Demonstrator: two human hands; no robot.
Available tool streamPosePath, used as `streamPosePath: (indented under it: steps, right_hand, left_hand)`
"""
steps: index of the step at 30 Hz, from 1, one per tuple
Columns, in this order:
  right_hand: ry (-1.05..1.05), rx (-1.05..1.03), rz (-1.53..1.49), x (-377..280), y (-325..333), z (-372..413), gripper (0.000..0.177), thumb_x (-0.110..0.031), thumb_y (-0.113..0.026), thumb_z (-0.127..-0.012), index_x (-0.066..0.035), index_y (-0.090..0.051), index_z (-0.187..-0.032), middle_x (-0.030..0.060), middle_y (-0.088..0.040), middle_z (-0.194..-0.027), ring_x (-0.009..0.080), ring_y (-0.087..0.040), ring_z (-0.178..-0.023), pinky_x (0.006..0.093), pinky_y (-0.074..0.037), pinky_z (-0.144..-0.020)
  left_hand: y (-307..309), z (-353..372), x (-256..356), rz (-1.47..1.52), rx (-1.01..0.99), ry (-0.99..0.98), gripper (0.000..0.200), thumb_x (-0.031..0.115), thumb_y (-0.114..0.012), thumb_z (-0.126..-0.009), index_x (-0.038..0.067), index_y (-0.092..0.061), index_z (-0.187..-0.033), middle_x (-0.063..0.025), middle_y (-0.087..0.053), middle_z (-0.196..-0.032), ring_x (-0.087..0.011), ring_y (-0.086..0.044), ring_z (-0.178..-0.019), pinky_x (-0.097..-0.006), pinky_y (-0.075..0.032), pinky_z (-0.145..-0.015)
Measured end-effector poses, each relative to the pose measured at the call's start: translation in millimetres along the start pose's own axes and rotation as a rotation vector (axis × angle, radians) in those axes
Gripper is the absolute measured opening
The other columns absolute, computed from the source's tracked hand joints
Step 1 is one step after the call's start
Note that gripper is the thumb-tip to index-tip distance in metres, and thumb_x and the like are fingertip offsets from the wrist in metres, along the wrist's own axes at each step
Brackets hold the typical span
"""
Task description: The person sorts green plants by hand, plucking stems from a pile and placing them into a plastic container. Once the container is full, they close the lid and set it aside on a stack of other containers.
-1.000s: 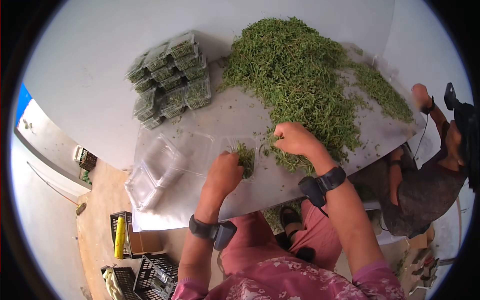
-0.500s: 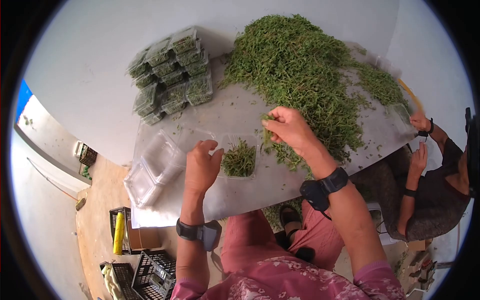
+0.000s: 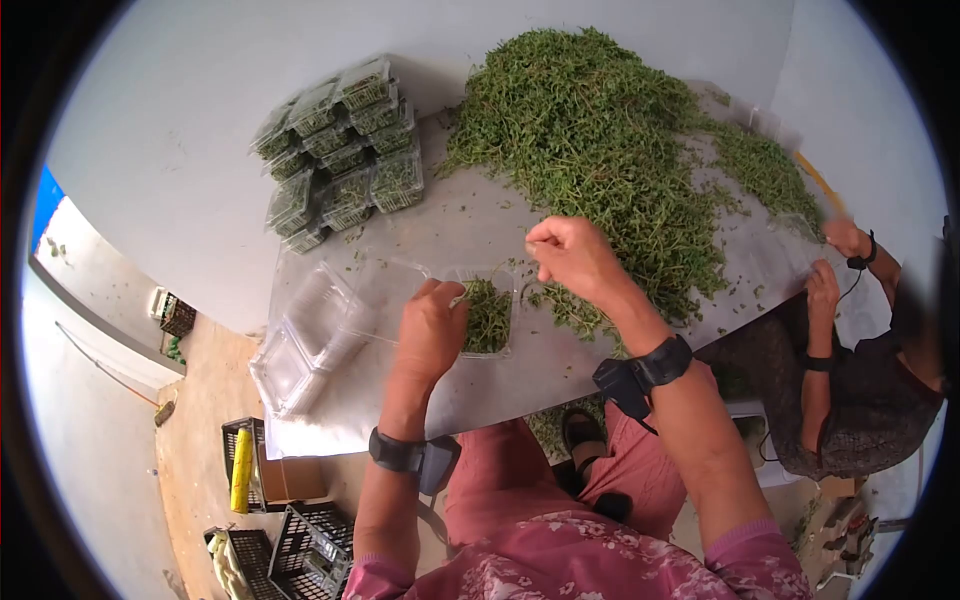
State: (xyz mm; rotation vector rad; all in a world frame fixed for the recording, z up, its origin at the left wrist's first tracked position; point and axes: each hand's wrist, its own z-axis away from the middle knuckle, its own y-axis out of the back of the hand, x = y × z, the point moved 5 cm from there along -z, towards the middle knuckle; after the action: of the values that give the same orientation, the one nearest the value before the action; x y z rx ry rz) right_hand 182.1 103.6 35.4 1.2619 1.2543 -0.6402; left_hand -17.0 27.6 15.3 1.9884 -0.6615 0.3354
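Observation:
An open clear plastic box (image 3: pixel 511 325) lies on the grey table with green sprigs (image 3: pixel 487 318) inside. My left hand (image 3: pixel 433 325) is over the box's left side, its fingers pinched at a thin stem by the sprigs. Just above and right of the box, my right hand (image 3: pixel 572 255) is raised with thumb and forefinger pressed together; whatever lies between them is too small to name. Behind my right hand rises a big heap of green sprigs (image 3: pixel 590 130). Empty clear boxes (image 3: pixel 300 350) lie nested to the left.
Filled, closed boxes (image 3: pixel 345 150) stand stacked at the back left. At the right, a co-worker's hands (image 3: pixel 835 260) are at the table edge near a smaller spread of sprigs (image 3: pixel 765 170). Black crates (image 3: pixel 310 550) and a yellow roll (image 3: pixel 241 470) are on the floor at left.
My left hand has moved right, over the box's edge, and its fingers have closed. The greens that hung from my right hand no longer show there. The co-worker's hands have shifted slightly.

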Motion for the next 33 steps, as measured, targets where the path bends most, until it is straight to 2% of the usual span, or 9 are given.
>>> streamPosePath:
  steps: [3, 10, 13, 16, 19, 25, 28, 31, 33]
  right_hand:
    - [-0.029, 0.04, 0.025, 0.3, 22.7, 2.0, 0.018, -0.013, -0.064, -0.086, 0.004, -0.066, -0.091, 0.0079, -0.067, -0.072, 0.0143, -0.067, -0.06, 0.0284, -0.051, -0.056]
    - [-0.053, -0.055, 0.451, 33.3, 32.6, -9.1, 0.011, -0.008, -0.066, -0.084, 0.002, -0.066, -0.089, 0.0091, -0.066, -0.071, 0.0153, -0.064, -0.064, 0.0315, -0.05, -0.057]
    - [0.077, -0.013, 0.483, 39.5, 19.2, -8.1, 0.008, -0.004, -0.062, -0.081, 0.0, -0.064, -0.088, 0.0191, -0.066, -0.082, 0.0373, -0.065, -0.077, 0.0437, -0.051, -0.067]
    - [0.098, -0.006, 0.614, 45.6, 4.0, -8.4, 0.014, -0.001, -0.062, -0.08, 0.0, -0.064, -0.093, 0.0232, -0.065, -0.1, 0.041, -0.063, -0.088, 0.0472, -0.052, -0.075]
    - [0.131, -0.001, 0.777, 49.7, -7.3, -9.8, 0.02, 0.002, -0.06, -0.078, -0.001, -0.063, -0.098, 0.024, -0.062, -0.106, 0.0417, -0.063, -0.089, 0.0476, -0.053, -0.076]
    - [0.075, -0.094, 0.926, 57.9, -20.9, -18.8, 0.006, 0.004, -0.055, -0.08, 0.0, -0.06, -0.082, 0.0213, -0.056, -0.097, 0.0411, -0.058, -0.092, 0.0493, -0.048, -0.077]
    - [0.092, -0.036, 0.856, 46.5, -13.9, -17.2, 0.006, 0.003, -0.056, -0.08, 0.0, -0.061, -0.078, 0.019, -0.056, -0.092, 0.0391, -0.059, -0.089, 0.048, -0.048, -0.073]
    - [0.266, 0.097, 0.663, 36.3, -3.3, -15.6, 0.012, 0.001, -0.06, -0.076, -0.002, -0.068, -0.085, 0.0183, -0.065, -0.103, 0.035, -0.065, -0.081, 0.0429, -0.053, -0.068]
    - [0.257, 0.137, 0.5, 24.3, 10.1, -14.3, 0.008, -0.003, -0.062, -0.08, -0.002, -0.067, -0.087, 0.0134, -0.062, -0.085, 0.0287, -0.063, -0.072, 0.0393, -0.051, -0.064]
  left_hand:
    - [-8.0, -2.6, 10.9, -0.021, -0.108, 0.002, 0.017, 0.006, -0.066, -0.078, 0.001, -0.065, -0.094, -0.0203, -0.061, -0.092, -0.0403, -0.061, -0.081, -0.0436, -0.051, -0.075]
    - [-33.7, -10.3, -5.9, -0.216, -0.263, 0.064, 0.013, -0.001, -0.057, -0.076, 0.0, -0.065, -0.087, -0.0234, -0.06, -0.095, -0.0429, -0.062, -0.085, -0.0476, -0.051, -0.078]
    - [-41.9, -11.3, -6.8, -0.286, -0.309, 0.04, 0.013, -0.004, -0.055, -0.073, -0.001, -0.064, -0.081, -0.0233, -0.06, -0.093, -0.0428, -0.062, -0.084, -0.0478, -0.051, -0.077]
    - [-47.7, -10.2, -2.4, -0.328, -0.342, -0.015, 0.011, -0.004, -0.055, -0.072, -0.002, -0.064, -0.078, -0.0229, -0.06, -0.092, -0.0424, -0.062, -0.083, -0.0476, -0.051, -0.075]
    - [-46.7, -12.9, -0.6, -0.326, -0.377, -0.018, 0.012, -0.005, -0.057, -0.071, -0.002, -0.065, -0.079, -0.0247, -0.061, -0.096, -0.042, -0.063, -0.085, -0.0475, -0.052, -0.075]
    - [-33.2, -12.8, 7.7, -0.305, -0.305, -0.02, 0.011, -0.003, -0.057, -0.072, -0.001, -0.061, -0.082, -0.0224, -0.059, -0.093, -0.0407, -0.063, -0.082, -0.0465, -0.052, -0.073]
    - [-20.5, -13.1, 21.8, -0.367, -0.202, -0.021, 0.01, -0.001, -0.057, -0.074, 0.002, -0.06, -0.083, -0.0183, -0.059, -0.092, -0.0378, -0.063, -0.081, -0.0442, -0.053, -0.071]
    - [-19.5, -13.8, 29.6, -0.342, -0.141, -0.081, 0.008, 0.001, -0.056, -0.077, 0.004, -0.06, -0.083, -0.0141, -0.06, -0.092, -0.0349, -0.063, -0.083, -0.0423, -0.053, -0.071]
    - [-28.2, -13.2, 28.5, -0.285, -0.165, -0.16, 0.008, 0.002, -0.054, -0.081, 0.005, -0.061, -0.083, -0.0117, -0.061, -0.091, -0.0348, -0.062, -0.087, -0.0426, -0.052, -0.073]
